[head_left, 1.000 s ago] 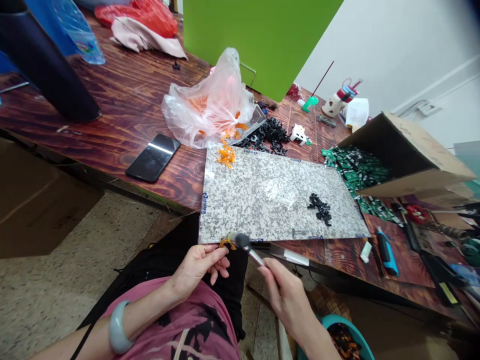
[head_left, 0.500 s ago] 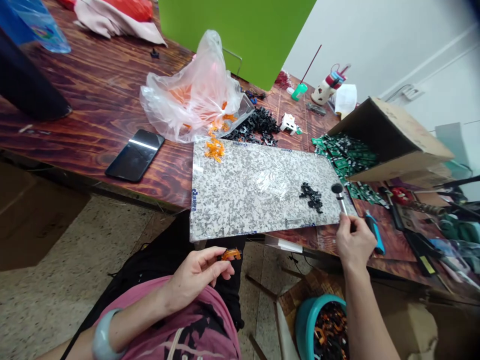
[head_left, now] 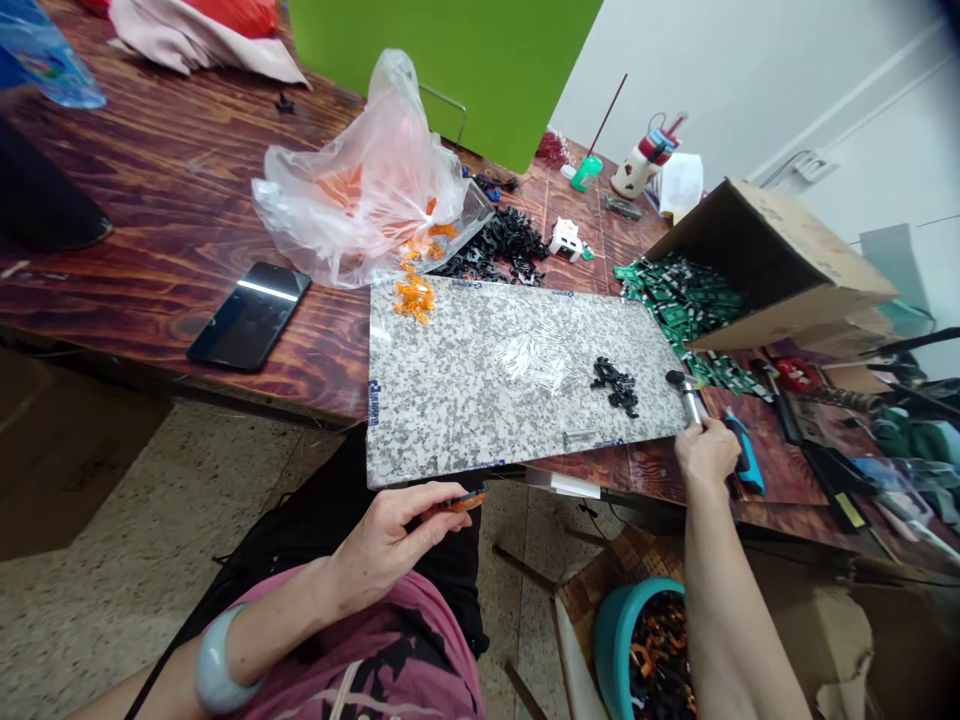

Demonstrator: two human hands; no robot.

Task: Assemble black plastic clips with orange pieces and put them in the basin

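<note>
My left hand [head_left: 409,540] pinches a small orange and black plastic part [head_left: 466,502] between thumb and fingers, just off the near edge of the speckled stone-patterned board [head_left: 442,400]. At the board's right end, my right hand [head_left: 706,455] is closed around the handle of a small hammer [head_left: 688,398] with a black head. The hammer head lies at or just over the board's right edge; contact is hard to tell. On the board are a pile of orange plastic parts [head_left: 414,297], thin clear strips [head_left: 536,355] and small black parts [head_left: 615,387].
A plastic bag [head_left: 360,200] of orange parts and a black parts heap [head_left: 504,245] sit behind the board. Green circuit boards [head_left: 686,295] spill from a cardboard box [head_left: 802,270]. A phone [head_left: 249,315] lies left, a blue cutter [head_left: 744,455] right. Below stands a teal bucket [head_left: 611,640].
My right hand has carried the hammer from the part at the board's near edge to the board's right end. My left hand keeps the part, now turned edge-on. The view has shifted right.
</note>
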